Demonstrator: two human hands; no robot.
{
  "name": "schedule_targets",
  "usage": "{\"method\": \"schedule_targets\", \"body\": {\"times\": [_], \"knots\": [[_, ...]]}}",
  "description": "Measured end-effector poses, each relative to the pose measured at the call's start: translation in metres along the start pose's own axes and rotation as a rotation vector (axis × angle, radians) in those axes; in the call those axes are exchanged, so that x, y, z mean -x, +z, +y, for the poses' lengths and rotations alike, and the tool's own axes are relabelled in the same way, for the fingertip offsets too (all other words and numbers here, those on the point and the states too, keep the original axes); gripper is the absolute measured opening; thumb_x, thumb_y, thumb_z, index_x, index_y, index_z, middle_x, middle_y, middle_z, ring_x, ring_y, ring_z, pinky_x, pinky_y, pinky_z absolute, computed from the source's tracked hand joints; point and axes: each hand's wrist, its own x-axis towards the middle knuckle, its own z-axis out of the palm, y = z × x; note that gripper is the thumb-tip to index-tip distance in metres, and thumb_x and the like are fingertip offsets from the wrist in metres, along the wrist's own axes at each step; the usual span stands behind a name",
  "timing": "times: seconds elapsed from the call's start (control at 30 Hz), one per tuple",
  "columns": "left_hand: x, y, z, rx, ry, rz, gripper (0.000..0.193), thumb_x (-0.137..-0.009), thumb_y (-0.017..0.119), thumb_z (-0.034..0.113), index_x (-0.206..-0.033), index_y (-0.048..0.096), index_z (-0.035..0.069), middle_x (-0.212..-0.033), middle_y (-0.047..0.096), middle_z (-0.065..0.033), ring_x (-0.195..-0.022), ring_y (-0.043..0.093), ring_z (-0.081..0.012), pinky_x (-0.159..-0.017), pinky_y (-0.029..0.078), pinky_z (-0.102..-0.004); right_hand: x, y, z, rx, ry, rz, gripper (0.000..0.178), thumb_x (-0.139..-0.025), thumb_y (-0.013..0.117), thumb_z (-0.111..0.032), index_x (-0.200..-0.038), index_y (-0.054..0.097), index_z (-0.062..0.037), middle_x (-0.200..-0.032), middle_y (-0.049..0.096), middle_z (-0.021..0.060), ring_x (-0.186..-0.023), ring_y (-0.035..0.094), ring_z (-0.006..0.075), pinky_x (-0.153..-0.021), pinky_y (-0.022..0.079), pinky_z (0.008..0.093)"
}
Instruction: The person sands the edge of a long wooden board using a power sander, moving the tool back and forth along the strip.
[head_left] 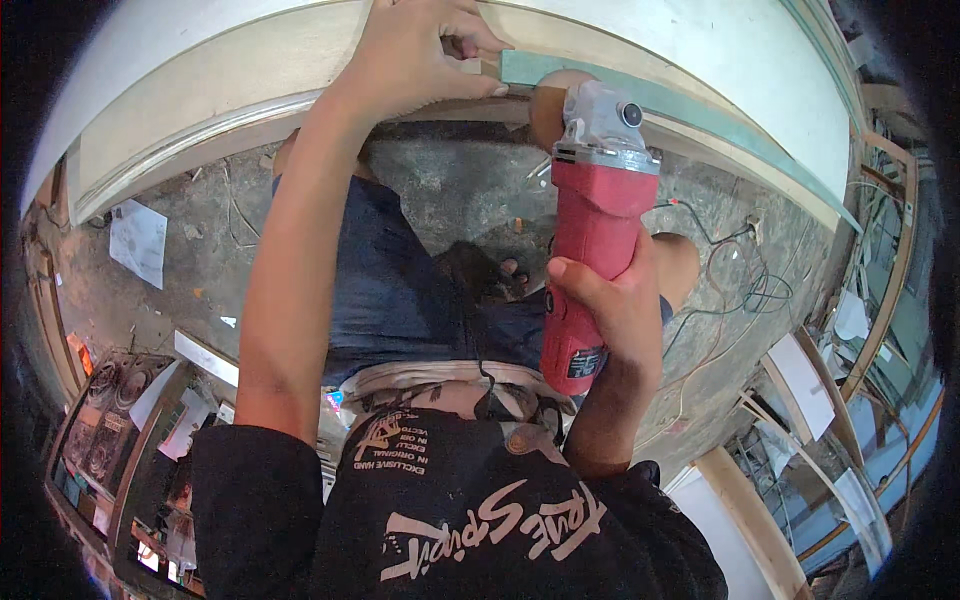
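My right hand is wrapped around the red body of an angle grinder. The grinder's metal head is at the far end, and its round brown disc meets the near edge of a green-faced strip. This strip runs along the edge of a large pale panel. At the strip's left end my left hand is closed, thumb on the near side and fingers on the far side of a bare wooden strip. Its thumb tip is close to the disc. Part of the left hand is cut off by the upper edge.
Below the panel lies a stained concrete floor with scraps and loose cables. A white sheet lies at the left. Boards and offcuts lean at the right, and a dusty speaker-like unit stands lower left.
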Motion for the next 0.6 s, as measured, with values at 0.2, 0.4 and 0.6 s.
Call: {"method": "schedule_targets", "body": {"times": [0.2, 0.4, 0.6], "knots": [[0.001, 0.0013, 0.0009, 0.016, 0.003, 0.005, 0.024, -0.064, 0.092, 0.027, -0.08, 0.079, 0.015, -0.09, 0.076, 0.0015, -0.091, 0.065, -0.0193, -0.103, 0.03, -0.0393, 0.0002, -0.0005, -0.0021, 0.001, -0.048, -0.011, 0.059, -0.075, 0.089, -0.017, -0.124, 0.06, -0.0004, -0.1, 0.069, 0.006, -0.083, 0.067, 0.0158, -0.077, 0.056, 0.0334], [0.0004, 0.0021, -0.0023, 0.032, 0.007, 0.006, 0.029, -0.063, 0.093, 0.027, -0.085, 0.079, 0.013, -0.09, 0.076, 0.0017, -0.091, 0.065, -0.0195, -0.103, 0.03, -0.0388, -0.0012, -0.0001, -0.0054, -0.024, -0.016, -0.029, 0.055, -0.076, 0.088, -0.015, -0.122, 0.06, -0.0006, -0.097, 0.069, 0.0046, -0.082, 0.066, 0.0136, -0.075, 0.056, 0.0322], [-0.0004, 0.0024, -0.0007, 0.05, 0.008, 0.029, 0.032, -0.063, 0.093, 0.029, -0.088, 0.081, 0.013, -0.086, 0.075, 0.0007, -0.089, 0.065, -0.0179, -0.104, 0.031, -0.0388, -0.003, 0.0006, 0.0001, -0.013, -0.061, -0.021, 0.056, -0.075, 0.087, -0.014, -0.123, 0.061, -0.0009, -0.097, 0.068, 0.0044, -0.083, 0.066, 0.0129, -0.076, 0.055, 0.0316]]}}
